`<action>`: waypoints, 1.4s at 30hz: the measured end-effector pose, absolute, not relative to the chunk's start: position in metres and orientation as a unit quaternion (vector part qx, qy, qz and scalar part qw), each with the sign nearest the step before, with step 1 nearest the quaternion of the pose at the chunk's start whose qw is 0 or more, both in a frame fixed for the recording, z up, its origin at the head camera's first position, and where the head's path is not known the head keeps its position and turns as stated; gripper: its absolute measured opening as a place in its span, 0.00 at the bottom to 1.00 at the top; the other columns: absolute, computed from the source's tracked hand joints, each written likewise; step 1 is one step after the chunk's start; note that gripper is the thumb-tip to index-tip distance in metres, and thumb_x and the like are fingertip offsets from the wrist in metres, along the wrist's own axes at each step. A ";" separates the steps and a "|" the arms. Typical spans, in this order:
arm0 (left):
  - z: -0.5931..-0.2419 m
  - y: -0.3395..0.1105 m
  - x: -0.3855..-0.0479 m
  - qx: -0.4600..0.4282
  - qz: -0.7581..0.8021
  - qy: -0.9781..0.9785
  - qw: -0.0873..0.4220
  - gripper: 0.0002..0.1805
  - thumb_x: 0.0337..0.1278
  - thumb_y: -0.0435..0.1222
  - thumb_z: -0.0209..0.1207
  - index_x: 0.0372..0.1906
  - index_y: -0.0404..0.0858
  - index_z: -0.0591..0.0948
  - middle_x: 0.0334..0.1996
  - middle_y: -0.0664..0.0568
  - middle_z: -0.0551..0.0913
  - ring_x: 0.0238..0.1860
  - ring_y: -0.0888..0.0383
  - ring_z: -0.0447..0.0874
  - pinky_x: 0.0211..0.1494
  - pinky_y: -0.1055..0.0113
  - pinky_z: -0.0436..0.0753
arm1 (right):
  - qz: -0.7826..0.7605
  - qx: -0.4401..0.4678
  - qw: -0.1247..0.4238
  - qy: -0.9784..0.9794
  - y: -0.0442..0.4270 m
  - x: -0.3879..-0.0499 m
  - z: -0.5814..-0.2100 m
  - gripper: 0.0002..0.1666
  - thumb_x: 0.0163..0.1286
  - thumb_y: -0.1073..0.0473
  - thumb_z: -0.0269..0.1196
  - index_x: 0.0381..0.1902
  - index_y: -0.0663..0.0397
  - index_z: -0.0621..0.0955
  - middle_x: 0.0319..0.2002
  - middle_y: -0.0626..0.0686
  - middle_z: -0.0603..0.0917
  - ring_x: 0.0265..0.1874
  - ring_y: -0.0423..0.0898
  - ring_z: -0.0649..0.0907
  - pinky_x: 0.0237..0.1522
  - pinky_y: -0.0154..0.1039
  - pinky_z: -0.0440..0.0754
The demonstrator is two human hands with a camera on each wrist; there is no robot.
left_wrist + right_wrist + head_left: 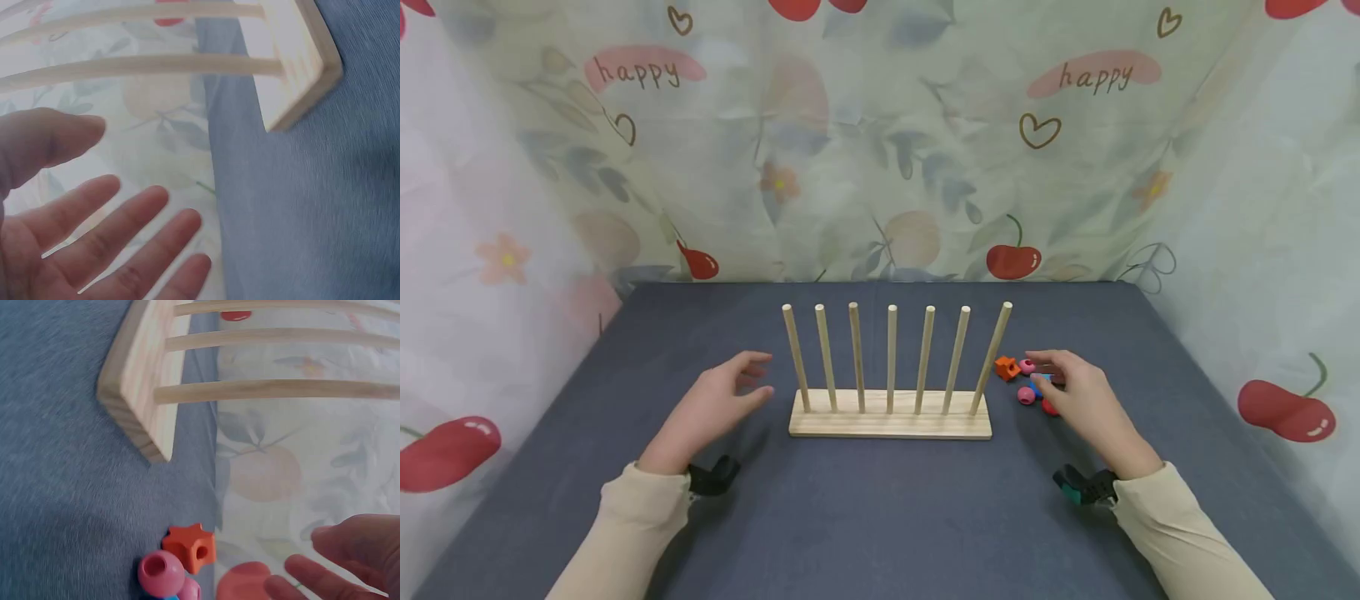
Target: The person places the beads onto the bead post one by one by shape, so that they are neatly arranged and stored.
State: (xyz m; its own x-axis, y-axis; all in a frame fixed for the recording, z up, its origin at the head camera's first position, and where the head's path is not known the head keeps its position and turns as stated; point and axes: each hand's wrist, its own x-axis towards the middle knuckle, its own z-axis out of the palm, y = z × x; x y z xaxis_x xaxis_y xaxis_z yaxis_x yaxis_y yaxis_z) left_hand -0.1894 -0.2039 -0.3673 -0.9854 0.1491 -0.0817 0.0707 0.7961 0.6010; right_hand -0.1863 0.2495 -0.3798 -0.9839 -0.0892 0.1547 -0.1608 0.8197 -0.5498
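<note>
A wooden rack [891,426] with several upright pegs stands mid-table; its base end shows in the left wrist view [294,94] and the right wrist view [134,394]. My left hand [711,408] hovers left of it, fingers relaxed and apart, holding nothing; the same hand [106,231] shows its palm. Right of the rack, my right hand [1090,408] is above a small group of beads, its fingers loosely bent, nothing visibly held. The group has an orange star-shaped bead [189,547], pink beads [160,573], a blue piece [1041,384] and a red one [1049,407], partly hidden by the hand.
A dark grey cloth [887,517] covers the table. Patterned curtains [880,150] hang behind it and at both sides. Dark wrist straps with camera mounts [713,476] are on both wrists.
</note>
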 end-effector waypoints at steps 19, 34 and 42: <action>-0.391 -0.196 -0.199 0.063 0.530 0.838 0.113 0.37 0.63 0.39 0.62 0.72 0.38 0.60 0.66 0.37 0.67 0.65 0.39 0.69 0.64 0.44 0.72 | 0.471 0.042 0.025 -0.881 0.261 -0.225 -0.402 0.32 0.72 0.47 0.58 0.68 0.55 0.69 0.65 0.61 0.73 0.63 0.58 0.74 0.60 0.56 0.74; -0.399 -0.193 -0.195 0.046 0.542 0.829 0.130 0.38 0.62 0.36 0.62 0.73 0.37 0.58 0.68 0.35 0.63 0.67 0.37 0.66 0.64 0.44 0.72 | 0.461 0.041 0.032 -0.886 0.276 -0.216 -0.411 0.29 0.73 0.51 0.57 0.68 0.55 0.70 0.64 0.61 0.74 0.63 0.58 0.74 0.61 0.57 0.73; -0.404 -0.193 -0.197 0.046 0.540 0.831 0.131 0.37 0.62 0.35 0.62 0.73 0.37 0.58 0.68 0.35 0.63 0.68 0.37 0.65 0.64 0.43 0.71 | 0.457 0.029 0.031 -0.888 0.279 -0.215 -0.411 0.29 0.73 0.52 0.57 0.68 0.57 0.69 0.65 0.62 0.73 0.63 0.59 0.73 0.61 0.58 0.72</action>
State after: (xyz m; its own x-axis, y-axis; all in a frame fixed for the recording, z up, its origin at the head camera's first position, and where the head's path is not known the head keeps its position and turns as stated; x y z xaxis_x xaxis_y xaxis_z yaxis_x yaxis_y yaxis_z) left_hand -0.1973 -0.1934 -0.4042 -0.9618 0.2166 -0.1676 -0.0651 0.4137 0.9081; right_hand -0.2152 0.2786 -0.4109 -0.9964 -0.0234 0.0813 -0.0798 0.5801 -0.8106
